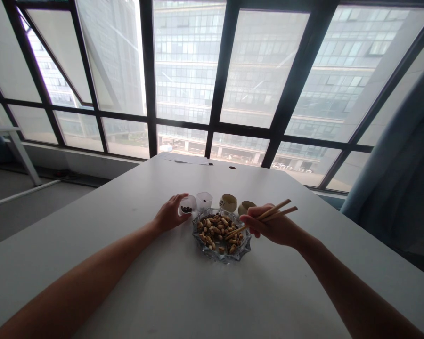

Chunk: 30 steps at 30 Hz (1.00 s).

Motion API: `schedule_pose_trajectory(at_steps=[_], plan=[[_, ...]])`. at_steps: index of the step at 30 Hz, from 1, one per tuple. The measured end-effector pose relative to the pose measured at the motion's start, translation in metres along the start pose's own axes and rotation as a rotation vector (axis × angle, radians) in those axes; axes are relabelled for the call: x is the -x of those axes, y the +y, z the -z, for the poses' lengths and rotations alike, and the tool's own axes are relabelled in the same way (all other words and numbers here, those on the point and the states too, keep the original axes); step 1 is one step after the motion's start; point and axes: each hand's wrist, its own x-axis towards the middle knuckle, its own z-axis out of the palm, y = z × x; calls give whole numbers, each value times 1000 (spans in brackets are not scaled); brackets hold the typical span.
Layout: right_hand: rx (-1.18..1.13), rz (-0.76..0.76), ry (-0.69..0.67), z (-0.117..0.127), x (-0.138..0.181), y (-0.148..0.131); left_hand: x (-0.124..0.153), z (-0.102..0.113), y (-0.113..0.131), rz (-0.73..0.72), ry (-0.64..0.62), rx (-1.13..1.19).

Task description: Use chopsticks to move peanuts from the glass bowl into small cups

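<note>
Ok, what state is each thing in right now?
Left clear plastic cup, left hand around it, dark pieces inside
Right clear plastic cup, upright, small dark piece inside
Scalloped clear glass bowl, holding brown peanuts
Pale wooden chopsticks, in right hand, tips among peanuts
Two round tan cups, upright, one partly hidden
Dark-framed upper-left window, open

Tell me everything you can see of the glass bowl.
The glass bowl looks clear and thick, with faceted walls and a jagged rim of points. It sits upright on the white table, nearer the person than the row of small cups. Peanuts in their shells fill much of it. The chopsticks in the right hand reach in over its right side; whether that hand touches the rim is unclear.
</note>
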Motion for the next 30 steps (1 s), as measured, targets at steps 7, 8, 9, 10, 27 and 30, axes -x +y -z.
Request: schedule_pose_trajectory(at_steps=[7,8,9,10,27,30], plan=[[-90,-67,131,0,-1,-3,0,0,-1,-9,7,5],[-140,-99,185,0,-2,-1,0,0,-1,-10,9,7],[-196,-137,252,1,-4,2,0,1,0,-12,10,10],[-260,-173,332,2,-5,6,0,1,0,-13,10,12],[-404,-205,742,10,-11,30,0,2,1,-14,4,8],[-159,-51,636,4,-4,10,0,2,1,-7,10,12]])
